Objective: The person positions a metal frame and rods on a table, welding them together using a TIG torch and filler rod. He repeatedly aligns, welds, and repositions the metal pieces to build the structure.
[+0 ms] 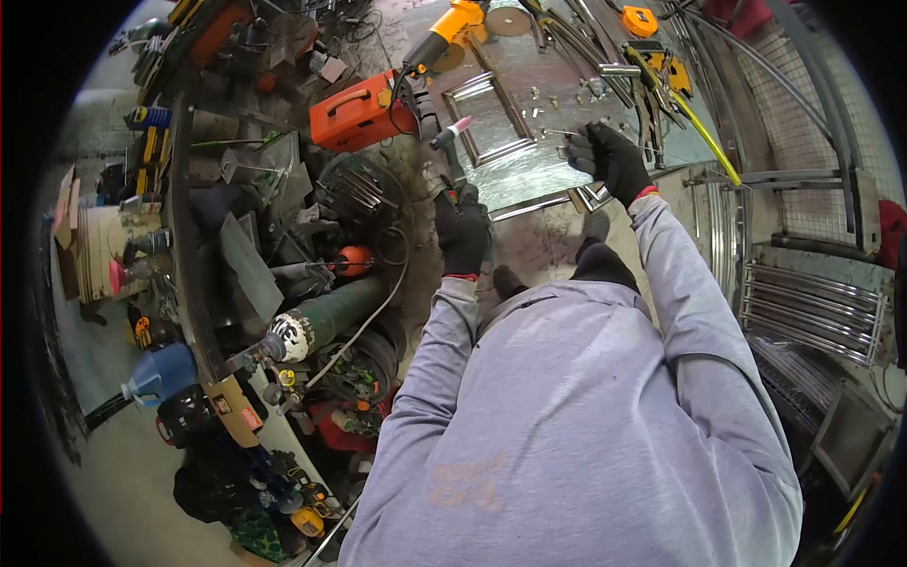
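Note:
My left hand [463,232], in a black glove, is closed around the handle of a TIG welding torch [453,132]. Its pink cup points up and right toward a small rectangular metal frame [504,151] lying on the shiny metal worktop [548,175]. To the right, my right hand [616,164], also gloved in black, has its fingers bent around a thin metal rod [557,131] that reaches left toward the frame. Short bright metal tube pieces [590,197] lie just below my right hand, at the worktop's near edge.
An orange welding machine [351,115] stands left of the worktop, with a yellow angle grinder [444,38] above it. Clamps [648,118] and a yellow tape measure blade [707,137] lie right. A green gas cylinder [335,310] and clutter fill the left; a tubular metal rack [812,307] stands right.

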`<state>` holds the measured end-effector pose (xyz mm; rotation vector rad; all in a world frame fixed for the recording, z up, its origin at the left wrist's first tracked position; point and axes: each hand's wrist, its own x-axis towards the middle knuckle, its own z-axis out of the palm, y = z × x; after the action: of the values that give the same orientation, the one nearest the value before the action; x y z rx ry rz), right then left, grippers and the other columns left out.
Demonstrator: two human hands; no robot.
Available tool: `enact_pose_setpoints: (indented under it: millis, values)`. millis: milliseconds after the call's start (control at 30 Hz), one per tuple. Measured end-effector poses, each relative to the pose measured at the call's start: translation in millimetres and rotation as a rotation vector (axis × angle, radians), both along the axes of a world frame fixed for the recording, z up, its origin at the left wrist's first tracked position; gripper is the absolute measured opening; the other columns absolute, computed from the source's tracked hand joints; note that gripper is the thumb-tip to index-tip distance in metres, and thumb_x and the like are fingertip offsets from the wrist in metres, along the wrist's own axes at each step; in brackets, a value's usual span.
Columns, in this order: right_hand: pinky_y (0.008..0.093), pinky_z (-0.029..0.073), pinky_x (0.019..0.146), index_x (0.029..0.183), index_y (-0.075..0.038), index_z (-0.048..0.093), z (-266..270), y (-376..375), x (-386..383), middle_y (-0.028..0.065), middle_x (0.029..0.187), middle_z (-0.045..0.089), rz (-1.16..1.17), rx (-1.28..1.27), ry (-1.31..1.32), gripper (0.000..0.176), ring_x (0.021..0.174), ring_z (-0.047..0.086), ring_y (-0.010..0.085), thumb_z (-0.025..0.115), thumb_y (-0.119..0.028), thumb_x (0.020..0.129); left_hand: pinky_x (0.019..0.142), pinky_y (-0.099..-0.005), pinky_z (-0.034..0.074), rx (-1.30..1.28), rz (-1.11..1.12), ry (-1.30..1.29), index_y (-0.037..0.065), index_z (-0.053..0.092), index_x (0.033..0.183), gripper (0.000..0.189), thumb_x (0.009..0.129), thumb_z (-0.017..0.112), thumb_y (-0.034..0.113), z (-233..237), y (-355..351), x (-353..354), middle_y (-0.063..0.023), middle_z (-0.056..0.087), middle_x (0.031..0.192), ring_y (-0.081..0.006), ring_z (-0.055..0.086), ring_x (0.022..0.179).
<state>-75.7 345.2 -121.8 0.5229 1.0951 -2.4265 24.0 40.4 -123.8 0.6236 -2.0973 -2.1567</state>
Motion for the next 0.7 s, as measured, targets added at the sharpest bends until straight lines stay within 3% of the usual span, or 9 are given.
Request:
enact_pose_setpoints:
  millis: [67,133,233,333,433,533,633,667,700]
  values:
    - [0.0437,0.065,0.092,0.13,0.001,0.066,14,-4,8,0.0182,0.119,0.075,-0.016,0.034,0.052,0.037,0.103,0.077,0.0313,0.062,-0.028,0.108,0.049,-0.0279,0.039,0.115,-0.068,0.273,0.011,0.056,0.135,0.032,0.106,0.068,0.016,-37,-8,7,0.0014,0.056,0.078,-0.0094,0.05,0.058]
    - [0.0413,0.066,0.087,0.128,0.001,0.067,13,-3,7,0.0189,0.119,0.075,-0.008,-0.014,0.04,0.034,0.101,0.077,0.0297,0.062,-0.026,0.108,0.05,-0.0282,0.042,0.277,-0.004,0.09,0.013,0.055,0.129,0.027,0.105,0.068,0.013,-45,-14,8,0.0006,0.058,0.08,-0.0102,0.054,0.06]
    - [0.042,0.065,0.088,0.13,0.001,0.066,2,1,5,0.0192,0.12,0.075,0.005,-0.064,0.013,0.033,0.105,0.077,0.0307,0.064,-0.023,0.107,0.053,-0.029,0.049,0.005,0.085,-0.075,0.008,0.055,0.129,0.027,0.104,0.063,0.009,25,11,20,-0.0033,0.065,0.09,-0.0111,0.06,0.064]
    - [0.0424,0.064,0.09,0.13,0.0,0.066,1,5,12,0.0185,0.121,0.075,-0.004,-0.155,0.032,0.033,0.107,0.077,0.0308,0.065,-0.024,0.107,0.053,-0.0285,0.05,0.018,0.062,-0.15,0.007,0.055,0.134,0.03,0.106,0.061,0.016,60,30,35,-0.0038,0.065,0.09,-0.0108,0.059,0.063]
    - [0.0413,0.063,0.092,0.135,-0.002,0.064,7,7,12,0.0165,0.126,0.074,0.072,-0.12,-0.021,0.037,0.113,0.075,0.0308,0.064,-0.027,0.108,0.052,-0.027,0.049,-0.135,0.026,-0.304,0.008,0.048,0.152,0.047,0.108,0.058,0.019,107,55,35,-0.0029,0.066,0.09,-0.0094,0.058,0.062]
    - [0.0398,0.063,0.091,0.134,-0.002,0.064,8,5,5,0.0152,0.125,0.074,0.142,-0.095,-0.028,0.036,0.112,0.075,0.0279,0.064,-0.028,0.109,0.051,-0.0263,0.049,-0.153,0.071,-0.326,0.009,0.044,0.157,0.052,0.109,0.057,0.02,125,76,30,-0.0015,0.065,0.089,-0.0086,0.057,0.06]
    - [0.0389,0.063,0.091,0.133,-0.001,0.064,2,4,12,0.0137,0.123,0.075,0.178,-0.071,-0.003,0.037,0.111,0.076,0.0253,0.063,-0.029,0.11,0.05,-0.0257,0.045,-0.297,0.041,-0.346,0.006,0.056,0.138,0.033,0.11,0.057,0.022,139,85,17,-0.0019,0.064,0.088,-0.0082,0.056,0.06]
    - [0.0385,0.063,0.091,0.133,0.0,0.065,3,4,11,0.0131,0.122,0.075,0.166,-0.072,0.042,0.037,0.109,0.076,0.0242,0.063,-0.029,0.11,0.05,-0.0257,0.045,-0.305,0.043,-0.353,0.006,0.056,0.138,0.033,0.11,0.057,0.022,143,86,13,-0.0019,0.064,0.088,-0.0082,0.056,0.06]
    - [0.0385,0.063,0.092,0.132,0.001,0.065,5,4,14,0.0124,0.119,0.076,0.142,-0.069,0.041,0.037,0.107,0.077,0.024,0.064,-0.029,0.11,0.055,-0.0254,0.044,-0.299,0.054,-0.45,0.006,0.048,0.151,0.045,0.109,0.056,0.02,145,87,7,-0.0012,0.063,0.088,-0.0078,0.055,0.064]
